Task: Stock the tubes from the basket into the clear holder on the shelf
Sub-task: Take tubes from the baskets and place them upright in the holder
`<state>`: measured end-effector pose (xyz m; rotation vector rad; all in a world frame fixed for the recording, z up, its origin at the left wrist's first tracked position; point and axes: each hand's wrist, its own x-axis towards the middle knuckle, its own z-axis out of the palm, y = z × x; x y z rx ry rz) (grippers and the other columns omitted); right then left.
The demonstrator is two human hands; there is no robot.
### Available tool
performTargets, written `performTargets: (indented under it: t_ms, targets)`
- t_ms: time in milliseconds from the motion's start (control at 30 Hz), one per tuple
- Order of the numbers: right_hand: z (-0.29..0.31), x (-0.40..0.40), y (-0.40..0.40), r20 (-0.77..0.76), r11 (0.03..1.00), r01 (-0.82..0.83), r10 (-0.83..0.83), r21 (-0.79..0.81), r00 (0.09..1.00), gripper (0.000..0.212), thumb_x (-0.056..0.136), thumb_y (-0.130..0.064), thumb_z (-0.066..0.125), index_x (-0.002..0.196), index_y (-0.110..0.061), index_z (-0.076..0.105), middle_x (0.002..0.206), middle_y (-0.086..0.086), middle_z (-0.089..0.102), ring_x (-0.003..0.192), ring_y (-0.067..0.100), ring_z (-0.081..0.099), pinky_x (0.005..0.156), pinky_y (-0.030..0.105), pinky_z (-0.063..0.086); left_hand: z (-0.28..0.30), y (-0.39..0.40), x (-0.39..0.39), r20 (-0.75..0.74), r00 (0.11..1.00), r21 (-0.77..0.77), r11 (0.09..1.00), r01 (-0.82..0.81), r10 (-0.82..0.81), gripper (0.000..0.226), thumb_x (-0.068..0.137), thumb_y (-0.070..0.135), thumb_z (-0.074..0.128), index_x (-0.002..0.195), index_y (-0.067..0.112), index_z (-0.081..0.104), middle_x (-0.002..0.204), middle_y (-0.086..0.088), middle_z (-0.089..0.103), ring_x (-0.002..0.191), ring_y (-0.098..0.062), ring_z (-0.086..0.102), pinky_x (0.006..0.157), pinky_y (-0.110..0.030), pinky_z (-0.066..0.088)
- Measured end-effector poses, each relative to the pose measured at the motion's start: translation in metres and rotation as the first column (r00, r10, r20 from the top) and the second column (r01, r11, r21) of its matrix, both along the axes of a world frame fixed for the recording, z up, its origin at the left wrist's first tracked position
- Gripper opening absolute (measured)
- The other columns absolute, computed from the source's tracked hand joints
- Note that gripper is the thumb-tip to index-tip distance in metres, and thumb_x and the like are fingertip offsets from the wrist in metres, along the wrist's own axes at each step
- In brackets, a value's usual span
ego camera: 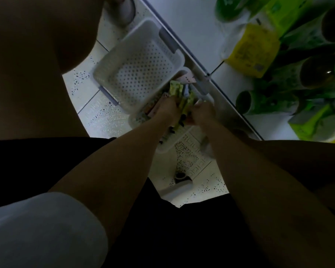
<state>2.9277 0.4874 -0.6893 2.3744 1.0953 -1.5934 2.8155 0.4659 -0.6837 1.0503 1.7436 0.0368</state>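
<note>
An empty white perforated basket (137,74) sits on the speckled tile floor (97,113) at about eleven o'clock. At two o'clock, a yellow packet (251,49) lies among green packages (275,97) on the white shelf (191,16). A floor drain (180,176) shows near centre.

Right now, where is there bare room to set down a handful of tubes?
The white perforated plastic basket beside the shelf edge shows a bare bottom. The white shelf strip left of the yellow packet is bare too. Crowded: the second basket, full of green tubes, where left hand and right hand work.
</note>
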Motion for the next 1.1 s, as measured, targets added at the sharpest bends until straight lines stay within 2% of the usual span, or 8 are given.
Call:
performTargets:
  t_ms: [133, 267, 367, 567, 633, 733, 900, 1100]
  targets:
    - [0.001, -0.002, 0.001, -0.069, 0.998, -0.010, 0.006, -0.055, 0.998, 0.023, 0.090, -0.021, 0.068, 0.102, -0.006, 0.056, 0.106, 0.020, 0.066, 0.088, 0.037, 0.069, 0.074, 0.047, 0.060, 0.004, -0.003, 0.004, -0.040, 0.997, 0.059, 0.996, 0.069, -0.066, 0.026, 0.099, 0.018, 0.042, 0.120, 0.008, 0.054, 0.117, -0.016, 0.061, 0.107, -0.030, 0.057, 0.081, -0.032, 0.043]
    - [0.004, -0.001, 0.000, -0.113, 0.996, 0.015, -0.025, -0.091, 0.993, 0.028, 0.081, -0.013, 0.078, 0.095, -0.006, 0.055, 0.105, 0.020, 0.066, 0.090, 0.038, 0.069, 0.078, 0.050, 0.059, 0.003, -0.007, 0.002, -0.048, 0.994, 0.040, 0.994, 0.102, -0.100, 0.031, 0.097, 0.023, 0.046, 0.126, 0.012, 0.049, 0.119, -0.015, 0.060, 0.111, -0.033, 0.056, 0.083, -0.036, 0.043]
    - [0.007, -0.001, -0.001, -0.168, 0.995, 0.006, -0.022, -0.096, 0.986, 0.020, 0.080, -0.008, 0.077, 0.079, -0.005, 0.057, 0.084, 0.013, 0.065, 0.075, 0.027, 0.068, 0.062, 0.031, 0.060, 0.002, -0.013, -0.004, 0.002, 0.996, 0.026, 0.996, 0.089, -0.089, 0.041, 0.094, 0.023, 0.054, 0.133, 0.012, 0.049, 0.128, -0.015, 0.057, 0.118, -0.033, 0.053, 0.090, -0.036, 0.043]
    - [0.027, -0.002, -0.011, -0.279, 1.000, -0.020, 0.026, 0.023, 0.960, 0.012, 0.090, -0.012, 0.068, 0.078, -0.013, 0.064, 0.078, 0.003, 0.066, 0.068, 0.015, 0.067, 0.052, 0.020, 0.056, 0.018, -0.021, -0.014, 0.106, 0.992, 0.017, 0.997, -0.076, 0.073, 0.032, 0.091, 0.016, 0.058, 0.121, 0.004, 0.060, 0.120, -0.016, 0.063, 0.114, -0.032, 0.057, 0.095, -0.037, 0.046]
    - [0.035, -0.002, -0.009, -0.273, 0.997, -0.013, 0.032, 0.073, 0.961, 0.003, 0.091, -0.011, 0.064, 0.089, -0.011, 0.065, 0.087, 0.005, 0.068, 0.080, 0.019, 0.068, 0.063, 0.026, 0.059, 0.033, -0.013, -0.019, 0.172, 0.979, 0.066, 0.990, -0.123, 0.110, 0.028, 0.091, 0.012, 0.058, 0.116, 0.000, 0.063, 0.115, -0.018, 0.065, 0.108, -0.031, 0.060, 0.094, -0.037, 0.048]
    - [0.056, 0.000, -0.006, -0.323, 0.994, 0.056, -0.022, 0.098, 0.946, 0.010, 0.090, -0.007, 0.063, 0.093, -0.016, 0.063, 0.096, 0.006, 0.068, 0.090, 0.024, 0.069, 0.081, 0.041, 0.059, 0.061, 0.000, -0.027, 0.348, 0.900, 0.106, 0.943, -0.315, 0.261, 0.020, 0.089, 0.007, 0.060, 0.108, 0.003, 0.066, 0.112, -0.020, 0.067, 0.102, -0.028, 0.064, 0.093, -0.040, 0.052]
    - [0.105, 0.000, -0.007, -0.436, 0.987, 0.074, -0.004, 0.144, 0.900, 0.032, 0.088, -0.005, 0.065, 0.119, -0.009, 0.057, 0.103, 0.013, 0.069, 0.084, 0.028, 0.072, 0.072, 0.041, 0.061, 0.108, 0.009, -0.032, 0.489, 0.751, 0.108, 0.823, -0.557, 0.444, 0.024, 0.093, 0.017, 0.062, 0.111, 0.001, 0.066, 0.109, -0.024, 0.067, 0.097, -0.033, 0.065, 0.089, -0.042, 0.054]
    - [0.182, 0.005, -0.002, -0.521, 0.904, 0.170, 0.065, 0.392, 0.851, 0.026, 0.089, -0.018, 0.069, 0.103, -0.030, 0.052, 0.100, 0.001, 0.069, 0.077, 0.016, 0.073, 0.061, 0.031, 0.060, 0.194, 0.019, -0.046, 0.633, 0.707, 0.258, 0.775, -0.577, 0.315, 0.014, 0.097, 0.027, 0.056, 0.095, 0.017, 0.065, 0.081, 0.001, 0.065, 0.071, -0.014, 0.063, 0.066, -0.026, 0.055]
